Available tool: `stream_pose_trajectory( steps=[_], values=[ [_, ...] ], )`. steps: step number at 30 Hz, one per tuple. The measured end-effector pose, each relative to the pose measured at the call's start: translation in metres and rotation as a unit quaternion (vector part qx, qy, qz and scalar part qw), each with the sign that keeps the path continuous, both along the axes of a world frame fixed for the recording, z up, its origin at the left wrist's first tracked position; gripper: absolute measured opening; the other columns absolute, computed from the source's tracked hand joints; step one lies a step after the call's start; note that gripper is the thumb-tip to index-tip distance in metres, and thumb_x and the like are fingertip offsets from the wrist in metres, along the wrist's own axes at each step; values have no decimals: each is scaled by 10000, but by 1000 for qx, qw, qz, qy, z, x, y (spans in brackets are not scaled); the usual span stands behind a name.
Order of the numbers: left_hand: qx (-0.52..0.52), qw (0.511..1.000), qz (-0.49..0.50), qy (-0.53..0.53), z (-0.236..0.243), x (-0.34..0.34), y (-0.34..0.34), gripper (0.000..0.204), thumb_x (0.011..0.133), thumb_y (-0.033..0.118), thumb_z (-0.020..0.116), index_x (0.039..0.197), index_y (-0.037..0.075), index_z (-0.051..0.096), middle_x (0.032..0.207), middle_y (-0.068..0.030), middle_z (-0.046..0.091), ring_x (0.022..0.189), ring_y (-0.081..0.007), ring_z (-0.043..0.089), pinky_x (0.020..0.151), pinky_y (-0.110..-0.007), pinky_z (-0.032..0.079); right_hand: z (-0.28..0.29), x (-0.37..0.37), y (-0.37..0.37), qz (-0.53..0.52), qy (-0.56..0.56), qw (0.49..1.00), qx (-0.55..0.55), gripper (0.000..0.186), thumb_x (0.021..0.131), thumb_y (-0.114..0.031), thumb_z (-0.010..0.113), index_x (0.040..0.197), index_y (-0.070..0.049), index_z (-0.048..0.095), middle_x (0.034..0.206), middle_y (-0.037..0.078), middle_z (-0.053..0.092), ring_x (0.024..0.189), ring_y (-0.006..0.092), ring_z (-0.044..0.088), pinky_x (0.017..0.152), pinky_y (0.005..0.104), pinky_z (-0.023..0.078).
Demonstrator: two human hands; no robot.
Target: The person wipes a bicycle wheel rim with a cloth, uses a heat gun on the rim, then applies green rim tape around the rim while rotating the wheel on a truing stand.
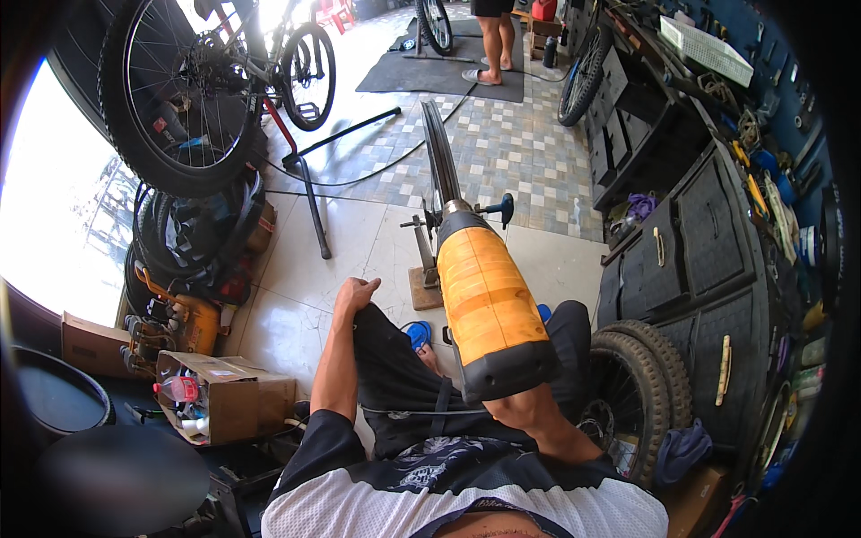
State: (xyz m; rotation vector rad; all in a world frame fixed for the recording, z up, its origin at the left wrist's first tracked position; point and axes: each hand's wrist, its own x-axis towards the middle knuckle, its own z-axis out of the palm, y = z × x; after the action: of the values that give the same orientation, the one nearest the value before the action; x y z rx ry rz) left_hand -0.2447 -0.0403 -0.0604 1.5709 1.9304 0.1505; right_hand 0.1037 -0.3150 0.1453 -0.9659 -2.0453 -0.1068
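A large ribbed object (484, 287), yellow with black ends, fills the centre; I cannot make out what it is. Beyond it, a long narrow metal piece (435, 143) lines up with a metal stand on a wooden base (421, 291), with a dark knob (505, 209) to the right. My right hand (516, 403) is under the near black end, its fingers hidden. My left hand (359, 291) rests at my left knee, thumb out and fingers loosely bent, holding nothing visible. My legs are either side of the stand, with blue sandals (414, 334) below.
Bicycle (193, 99) on a stand (316, 206) at upper left; hoses cross the floor. Yellow compressor (193, 323) and cardboard box (247, 399) at left. Black drawers (682, 229), tool wall (789, 108) and spare tyres (659, 377) at right. Another person (493, 45) stands on a mat behind.
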Motion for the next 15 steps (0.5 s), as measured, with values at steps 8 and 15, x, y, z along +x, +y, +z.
stream_pose_trajectory(
  steps=[8,15],
  values=[
    [5,1000,3,1,1,0,-1,681,939,618,665,1099,-27,811,1003,-190,807,985,-324,770,929,-442,568,9,-3,3,-13,-4,1000,-22,325,910,-103,724,1220,-36,656,1158,163,668,1018,393,690,861,524,583],
    [9,1000,3,3,-2,-4,-1,675,934,618,666,1084,-23,816,995,-194,806,971,-329,771,920,-444,571,10,-3,5,1,15,1000,-22,305,893,-99,716,1182,-17,663,1097,180,693,960,407,697,824,500,585]
  ],
)
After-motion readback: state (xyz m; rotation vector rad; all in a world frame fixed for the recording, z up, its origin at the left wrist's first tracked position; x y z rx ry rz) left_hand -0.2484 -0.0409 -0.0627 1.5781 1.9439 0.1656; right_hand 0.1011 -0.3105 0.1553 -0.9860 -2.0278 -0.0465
